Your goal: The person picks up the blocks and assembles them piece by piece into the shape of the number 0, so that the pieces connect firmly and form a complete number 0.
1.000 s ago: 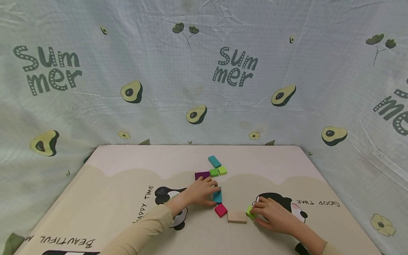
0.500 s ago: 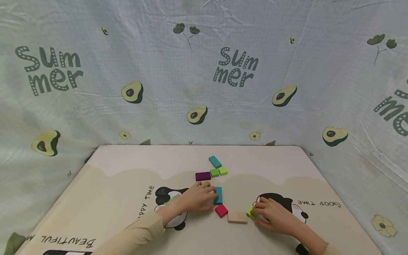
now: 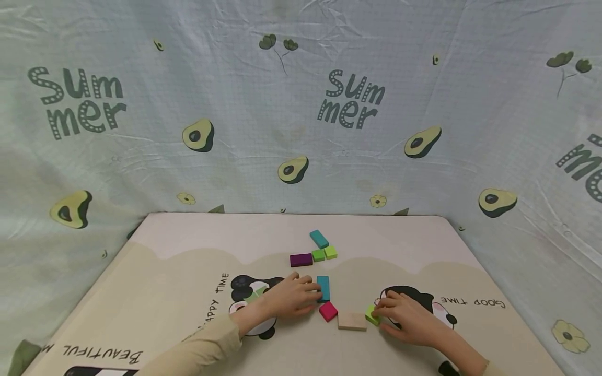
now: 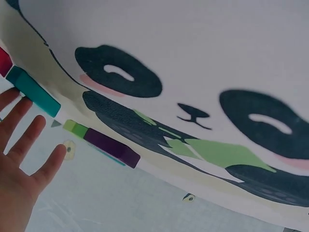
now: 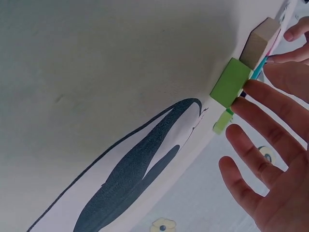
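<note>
In the head view, my left hand [image 3: 292, 295] lies just left of a teal block [image 3: 324, 288], fingertips at its left edge. The left wrist view has its fingers spread beside the teal block [image 4: 35, 92]. Below the teal block a red block [image 3: 328, 311] meets its lower end. A plain wooden block [image 3: 351, 321] follows to the right, then a light green block [image 3: 371, 315] against its end. My right hand [image 3: 408, 317] touches that green block. Seen from the right wrist, the fingertips reach the green block [image 5: 231, 83] with fingers fairly straight and parted.
Farther back on the printed panda tabletop [image 3: 197, 235] lie a purple block [image 3: 301, 260], a green block [image 3: 318, 255], a lime block [image 3: 331, 253] and a second teal block [image 3: 319, 239]. An avocado-print sheet [image 3: 235, 104] hangs behind the table.
My left hand has drawn back a little from over the near teal block to its left side, uncovering the purple block. My right hand stays at the light green block.
</note>
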Available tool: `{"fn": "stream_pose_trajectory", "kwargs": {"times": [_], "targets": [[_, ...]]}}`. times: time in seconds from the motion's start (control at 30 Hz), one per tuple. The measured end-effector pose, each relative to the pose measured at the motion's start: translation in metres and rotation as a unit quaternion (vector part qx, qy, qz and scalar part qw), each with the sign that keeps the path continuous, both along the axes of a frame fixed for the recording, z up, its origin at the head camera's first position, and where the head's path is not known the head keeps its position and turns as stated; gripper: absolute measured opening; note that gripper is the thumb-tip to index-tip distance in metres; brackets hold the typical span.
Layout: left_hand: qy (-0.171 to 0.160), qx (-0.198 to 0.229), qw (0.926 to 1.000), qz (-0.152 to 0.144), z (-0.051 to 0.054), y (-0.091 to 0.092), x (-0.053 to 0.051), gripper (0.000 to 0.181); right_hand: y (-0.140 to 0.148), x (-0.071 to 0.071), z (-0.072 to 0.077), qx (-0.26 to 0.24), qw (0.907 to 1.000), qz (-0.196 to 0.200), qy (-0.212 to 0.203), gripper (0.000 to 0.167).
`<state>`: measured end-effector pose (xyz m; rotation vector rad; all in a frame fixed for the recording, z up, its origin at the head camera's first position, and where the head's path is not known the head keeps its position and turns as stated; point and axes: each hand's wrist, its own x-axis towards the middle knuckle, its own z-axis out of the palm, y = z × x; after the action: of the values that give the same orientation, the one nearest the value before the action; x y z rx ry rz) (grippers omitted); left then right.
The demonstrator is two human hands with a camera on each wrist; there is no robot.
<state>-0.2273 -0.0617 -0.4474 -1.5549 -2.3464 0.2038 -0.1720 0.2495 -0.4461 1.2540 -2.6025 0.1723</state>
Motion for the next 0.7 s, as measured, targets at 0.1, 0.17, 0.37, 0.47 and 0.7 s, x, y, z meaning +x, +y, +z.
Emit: {"fn": "stream_pose_trajectory", "kwargs": {"times": [0.1, 0.17, 0.37, 0.47, 0.7], "targets": [[-0.013, 0.003, 0.9999, 0.002, -0.002, 0.001, 0.0, 0.028, 0.001, 0.0, 0.0, 0.001, 1.0, -0.003, -0.004, 0.018], [-0.016, 0.004, 0.9999, 0.003, -0.002, 0.001, 0.001, 0.028, 0.001, 0.001, 0.0, 0.001, 1.0, -0.003, -0.005, 0.019], [-0.01, 0.0, 0.9999, 0.008, -0.004, 0.002, 0.003, 0.028, 0.004, 0.002, 0.001, -0.003, 1.0, -0.002, 0.006, 0.021], [-0.005, 0.0, 1.0, 0.008, -0.005, 0.001, 0.003, 0.027, 0.005, 0.0, 0.003, -0.007, 0.9997, 0.003, 0.022, 0.022], [-0.002, -0.006, 0.9999, 0.016, -0.004, 0.001, 0.004, 0.028, 0.006, -0.016, 0.014, -0.014, 0.9982, 0.02, 0.054, 0.022]]}}
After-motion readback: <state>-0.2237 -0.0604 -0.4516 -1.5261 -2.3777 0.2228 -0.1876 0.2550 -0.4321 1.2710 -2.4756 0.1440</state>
